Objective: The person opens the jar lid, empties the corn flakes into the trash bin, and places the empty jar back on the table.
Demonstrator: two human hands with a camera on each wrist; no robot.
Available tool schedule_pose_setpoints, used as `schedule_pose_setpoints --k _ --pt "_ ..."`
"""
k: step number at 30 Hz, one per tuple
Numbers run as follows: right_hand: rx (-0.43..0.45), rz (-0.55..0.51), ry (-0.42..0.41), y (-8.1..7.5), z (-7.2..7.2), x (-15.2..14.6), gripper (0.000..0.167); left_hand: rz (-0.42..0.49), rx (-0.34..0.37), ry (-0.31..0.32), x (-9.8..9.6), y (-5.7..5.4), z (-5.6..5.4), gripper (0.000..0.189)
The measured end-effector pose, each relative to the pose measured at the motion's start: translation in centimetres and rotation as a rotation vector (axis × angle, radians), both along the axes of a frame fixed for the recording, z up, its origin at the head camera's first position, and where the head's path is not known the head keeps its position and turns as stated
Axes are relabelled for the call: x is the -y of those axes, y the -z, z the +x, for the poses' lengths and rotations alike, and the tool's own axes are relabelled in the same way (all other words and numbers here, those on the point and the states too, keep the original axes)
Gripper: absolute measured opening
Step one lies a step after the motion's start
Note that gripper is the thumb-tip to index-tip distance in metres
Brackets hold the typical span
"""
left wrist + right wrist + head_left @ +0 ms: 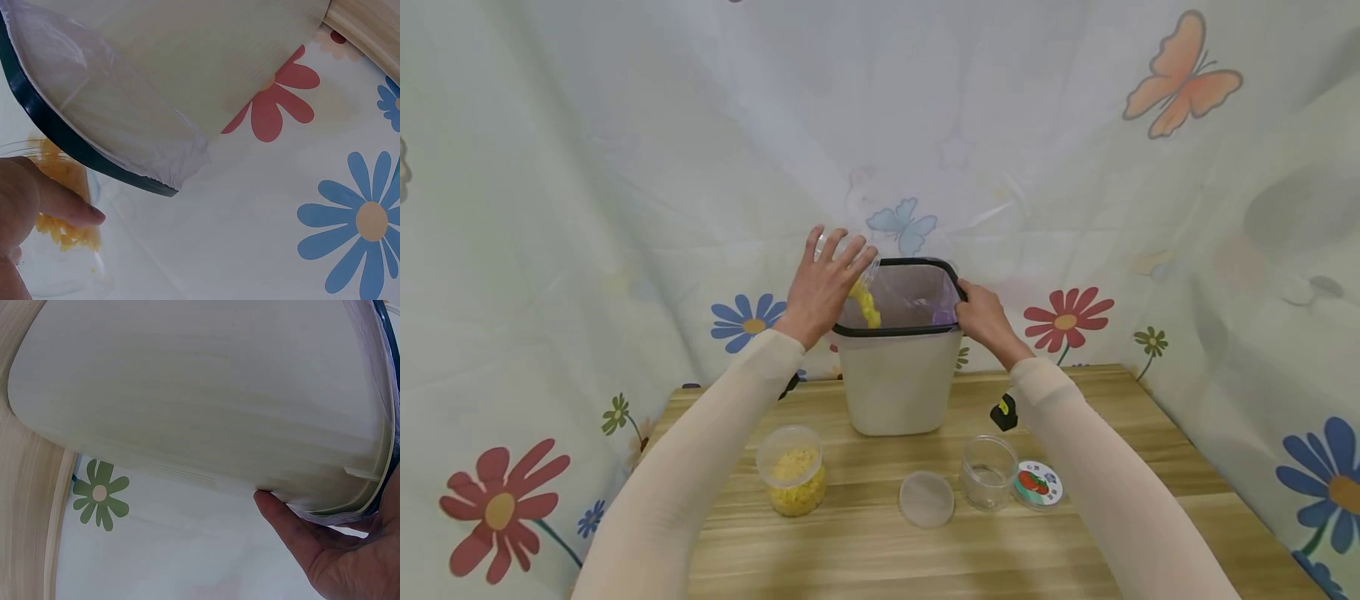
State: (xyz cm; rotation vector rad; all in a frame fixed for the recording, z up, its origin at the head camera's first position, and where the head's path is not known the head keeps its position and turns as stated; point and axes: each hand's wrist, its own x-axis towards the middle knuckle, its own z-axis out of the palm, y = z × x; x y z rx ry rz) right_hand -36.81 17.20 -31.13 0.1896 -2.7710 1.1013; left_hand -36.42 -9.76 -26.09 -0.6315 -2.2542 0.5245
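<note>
My left hand (823,287) grips a clear plastic jar (47,278), tilted over the left side of a white trash can (897,387). Yellow bits (867,307) spill from the jar's mouth into the can, and more show through its wall in the left wrist view. A thin, translucent purplish bag (119,112) lines the can under its dark rim (898,332). With my right hand (988,317) I hold the rim at the right side. The can stands upright near the table's back edge.
A clear tub of yellow bits (796,492) stands at the front left of the wooden table (865,558). Farther right are a translucent round lid (927,500), a clear jar (988,479) and a lid with a red picture (1039,485). A flower-printed curtain (647,167) hangs behind.
</note>
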Motion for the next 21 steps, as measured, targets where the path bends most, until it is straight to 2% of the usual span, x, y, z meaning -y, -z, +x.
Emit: schedule_pose_setpoints --k 13,21 --pt "0.0 0.017 -0.005 0.01 -0.07 -0.11 0.059 -0.052 -0.003 0.006 -0.04 -0.07 -0.19 0.084" --pt "0.0 0.005 -0.003 -0.12 0.0 -0.06 0.06 -0.11 -0.005 -0.016 -0.1 -0.04 -0.25 0.089"
